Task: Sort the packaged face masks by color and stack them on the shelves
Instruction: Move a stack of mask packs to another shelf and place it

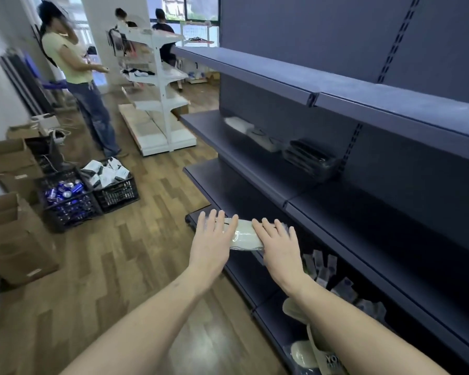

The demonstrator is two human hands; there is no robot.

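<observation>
A clear packet of white face masks [245, 235] is held between my two hands, low in front of the dark blue shelving. My left hand [214, 238] lies over its left end with fingers spread. My right hand [278, 243] covers its right end. The packet hovers at the front edge of a lower shelf [255, 201]. One shelf higher, a stack of black mask packets [310, 158] lies next to grey ones [263, 138] and a white packet [237, 121].
More packets [336, 277] lie on the bottom shelf beside my right forearm. On the wooden floor to the left stand a black crate of white packs [111, 180], a crate of blue cans [67, 197] and cardboard boxes [14, 239]. A person [79, 77] stands near white shelving [157, 85].
</observation>
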